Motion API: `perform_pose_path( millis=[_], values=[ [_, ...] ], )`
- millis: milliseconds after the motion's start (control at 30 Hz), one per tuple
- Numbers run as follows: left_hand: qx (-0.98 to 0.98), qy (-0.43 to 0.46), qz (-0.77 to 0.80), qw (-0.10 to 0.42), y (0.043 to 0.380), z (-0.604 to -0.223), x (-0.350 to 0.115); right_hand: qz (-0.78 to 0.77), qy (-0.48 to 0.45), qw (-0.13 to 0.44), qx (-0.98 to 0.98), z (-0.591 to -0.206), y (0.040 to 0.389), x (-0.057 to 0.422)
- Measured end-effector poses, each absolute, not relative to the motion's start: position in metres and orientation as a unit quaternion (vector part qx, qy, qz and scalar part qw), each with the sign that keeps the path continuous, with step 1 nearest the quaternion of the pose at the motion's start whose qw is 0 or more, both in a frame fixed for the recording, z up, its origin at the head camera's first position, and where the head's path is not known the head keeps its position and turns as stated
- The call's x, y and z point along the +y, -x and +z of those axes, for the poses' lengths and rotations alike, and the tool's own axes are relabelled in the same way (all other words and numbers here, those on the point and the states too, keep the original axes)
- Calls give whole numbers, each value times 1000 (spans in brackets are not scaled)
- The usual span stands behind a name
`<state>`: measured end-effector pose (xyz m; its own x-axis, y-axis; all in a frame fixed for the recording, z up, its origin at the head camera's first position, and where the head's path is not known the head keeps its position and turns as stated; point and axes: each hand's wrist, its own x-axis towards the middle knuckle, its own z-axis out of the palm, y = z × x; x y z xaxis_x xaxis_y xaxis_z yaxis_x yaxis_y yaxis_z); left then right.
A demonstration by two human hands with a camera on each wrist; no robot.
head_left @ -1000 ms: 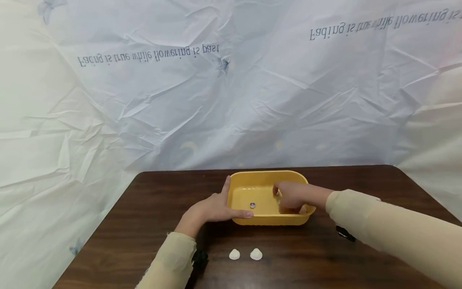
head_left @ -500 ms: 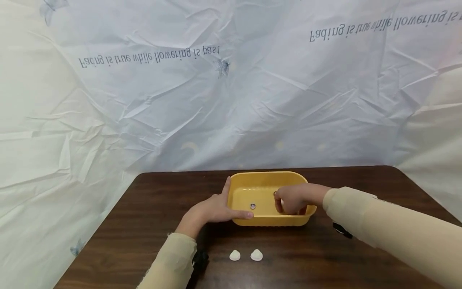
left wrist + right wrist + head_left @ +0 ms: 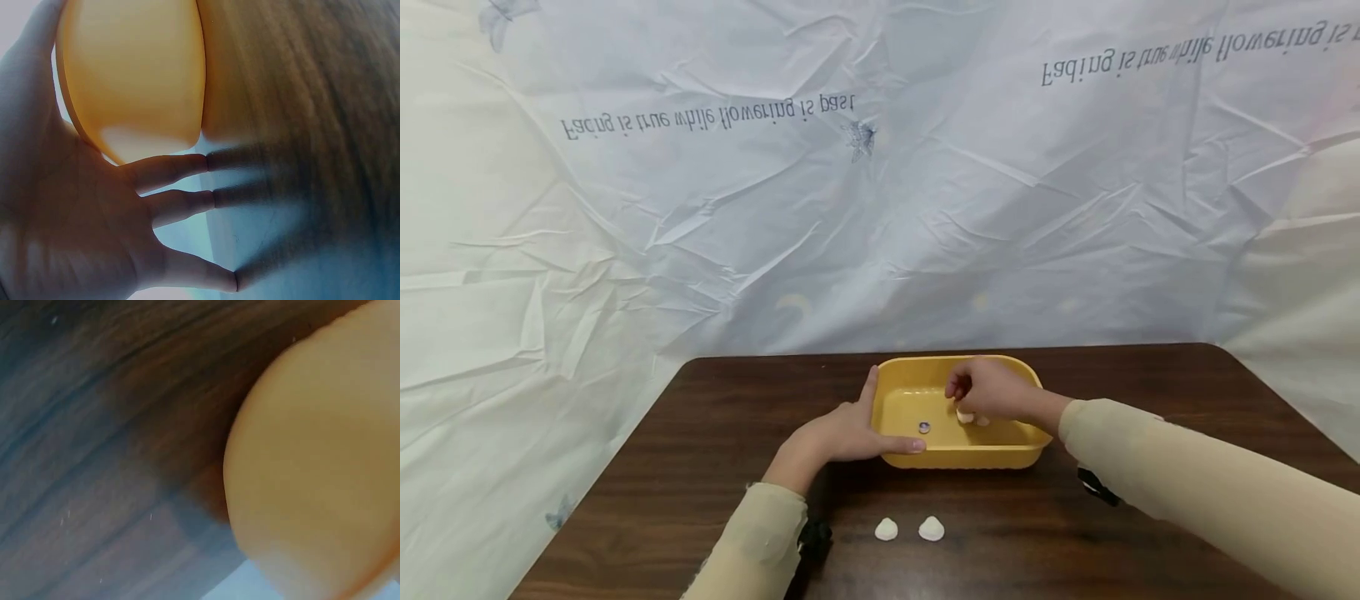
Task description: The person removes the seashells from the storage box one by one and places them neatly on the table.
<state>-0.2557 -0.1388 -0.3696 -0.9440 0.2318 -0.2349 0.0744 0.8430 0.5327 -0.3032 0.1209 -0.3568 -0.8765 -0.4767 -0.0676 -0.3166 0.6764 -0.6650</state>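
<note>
A yellow plastic basin (image 3: pixel 955 457) sits on the dark table. My left hand (image 3: pixel 842 429) rests against its left end, thumb along the near rim and a finger up the left side. In the left wrist view, other fingers (image 3: pixel 178 207) stretch out straight beside the basin wall. Over the basin's right half is my right hand (image 3: pixel 996 390), fingers bent, pinching a small whitish shell-like piece (image 3: pixel 964 416) partly hidden below them. A small round purple-and-white piece (image 3: pixel 924 427) lies on the basin floor. The right wrist view shows the basin's outer wall (image 3: pixel 312 456) but not the hand.
Two white shells (image 3: pixel 886 529) lie side by side on the wood table (image 3: pixel 760 392) in front of the basin. A wrinkled white printed sheet (image 3: pixel 880 250) hangs behind the table's back edge.
My right hand dipped into the basin's right part, then rose and moved left with the whitish piece. The left hand, the basin and the two shells stay put.
</note>
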Motion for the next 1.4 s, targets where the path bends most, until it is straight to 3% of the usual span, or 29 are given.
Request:
perform_pose_path(
  millis=[433, 700, 1067, 1400],
  values=[
    [943, -95, 277, 157, 256, -366, -137, -293, 239, 44, 925, -352, 308, 125],
    [948, -79, 267, 155, 253, -370, -141, -268, 174, 66, 945, -360, 305, 132],
    [945, -82, 274, 156, 252, -371, -141, -253, 168, 83, 949, -377, 306, 129],
    [942, -91, 284, 153, 252, -370, -144, -228, 178, 99, 952, -354, 311, 131]
  ],
)
